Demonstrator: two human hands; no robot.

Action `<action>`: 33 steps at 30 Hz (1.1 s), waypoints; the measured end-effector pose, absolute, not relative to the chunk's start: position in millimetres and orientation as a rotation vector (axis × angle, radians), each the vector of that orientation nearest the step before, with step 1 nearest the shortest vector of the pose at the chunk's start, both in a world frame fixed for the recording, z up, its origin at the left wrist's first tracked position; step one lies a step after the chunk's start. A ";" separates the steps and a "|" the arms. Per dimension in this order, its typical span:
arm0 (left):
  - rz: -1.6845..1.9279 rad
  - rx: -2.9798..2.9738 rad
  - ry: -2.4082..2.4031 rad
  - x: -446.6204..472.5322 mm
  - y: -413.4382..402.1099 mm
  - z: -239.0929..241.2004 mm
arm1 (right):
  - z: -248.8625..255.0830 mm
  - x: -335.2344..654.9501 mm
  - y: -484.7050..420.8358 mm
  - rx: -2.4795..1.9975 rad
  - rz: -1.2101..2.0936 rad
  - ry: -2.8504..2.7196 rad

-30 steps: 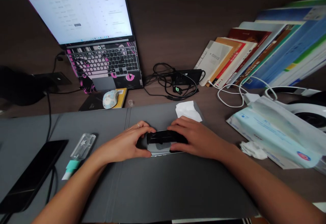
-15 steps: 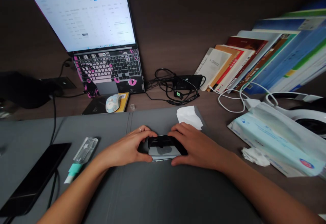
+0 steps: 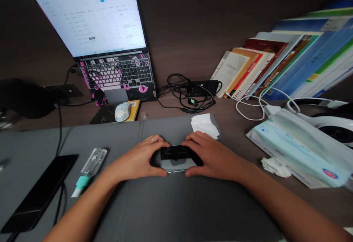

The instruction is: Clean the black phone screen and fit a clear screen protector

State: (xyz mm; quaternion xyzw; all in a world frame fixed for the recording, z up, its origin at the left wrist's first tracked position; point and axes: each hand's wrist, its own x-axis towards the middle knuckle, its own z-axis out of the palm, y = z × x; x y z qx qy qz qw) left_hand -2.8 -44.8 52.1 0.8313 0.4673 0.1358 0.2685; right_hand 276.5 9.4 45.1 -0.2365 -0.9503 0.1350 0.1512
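A small phone-like slab (image 3: 176, 164) with a glossy, reflective face lies flat on the dark grey desk mat (image 3: 171, 209). My left hand (image 3: 139, 160) grips its left end, the index finger at the far edge and the thumb at the near edge. At the other end, my right hand (image 3: 213, 155) holds it the same way and hides the right corners. Between my hands, the middle of the face shows a dark reflection. A crumpled white tissue (image 3: 204, 125) lies just beyond my right hand.
To the left are a black smartphone (image 3: 40, 193) with a cable and a clear spray bottle (image 3: 93, 162). Behind stand a laptop (image 3: 116, 71), a mouse (image 3: 122, 111), a charger (image 3: 205, 88) and leaning books (image 3: 264, 65). A tissue pack (image 3: 298, 148) and headphones (image 3: 335, 124) lie right.
My left thumb has slid slightly right along the near edge. The pale strip along the slab's near edge now looks thinner. Both hands keep their places.
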 end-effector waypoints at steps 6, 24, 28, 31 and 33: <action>0.371 2.296 1.232 -1.9 -41.8 51.5 | 43.1 277.4 11.1 -0.676 0.401 -2.733; 0.349 2.321 1.212 -5.8 -37.5 48.5 | 42.2 276.3 12.0 -0.695 0.453 -2.711; 0.348 2.338 1.200 -10.8 -32.0 43.6 | 48.6 273.2 12.6 -0.672 0.543 -2.725; 0.369 2.314 1.178 -14.0 -28.4 42.5 | 62.1 259.9 7.4 -0.597 0.525 -2.802; 0.380 2.298 1.152 -15.5 -26.4 42.7 | 69.6 245.1 3.4 -0.565 0.460 -2.874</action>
